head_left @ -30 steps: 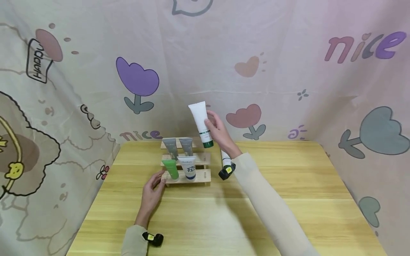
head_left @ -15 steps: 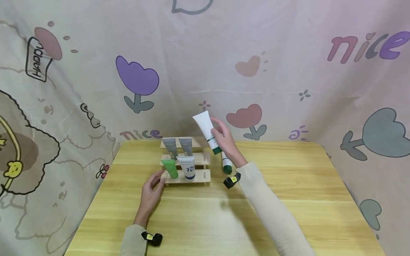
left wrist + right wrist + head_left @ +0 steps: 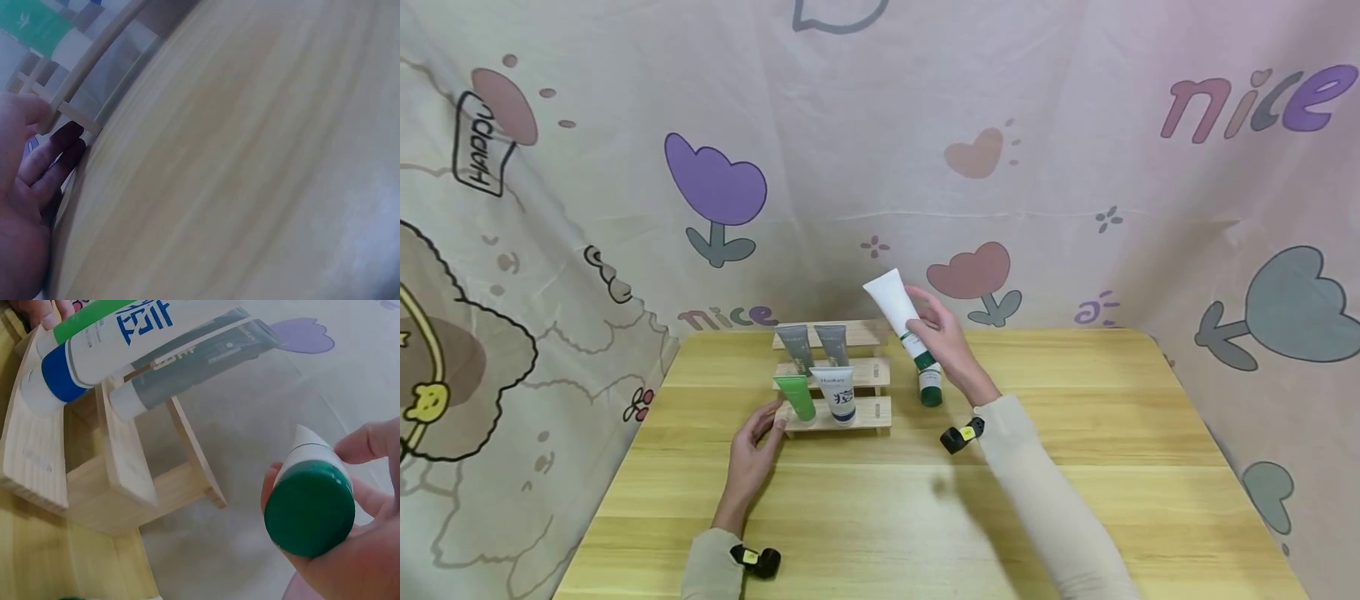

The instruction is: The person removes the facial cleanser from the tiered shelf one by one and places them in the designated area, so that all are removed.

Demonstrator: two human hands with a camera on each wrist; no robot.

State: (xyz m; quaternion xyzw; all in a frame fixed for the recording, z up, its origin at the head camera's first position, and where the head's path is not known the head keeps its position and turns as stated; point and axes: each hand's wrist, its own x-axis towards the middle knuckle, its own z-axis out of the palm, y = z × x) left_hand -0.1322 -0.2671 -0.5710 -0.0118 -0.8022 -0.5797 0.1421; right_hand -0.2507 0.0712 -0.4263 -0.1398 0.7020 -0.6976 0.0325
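The right hand (image 3: 946, 335) reaches in from the near right, thumb and fingers pinching the white tube (image 3: 893, 304) in mid-air, just right of the wooden rack (image 3: 872, 410)! It's a slanted hold: long axis tilted, flat end up to the far left, green cap (image 3: 309, 509) down to the near right, partly covering a 2nd tube (image 3: 930, 387) on the table (image 3: 850, 517). Over left, the left hand (image 3: 752, 454) grips the rack's near left corner. The right wrist view gives the cap's round face, hidden from the head view; the left wrist view catches 2 fingertips (image 3: 72, 150) tucked low.
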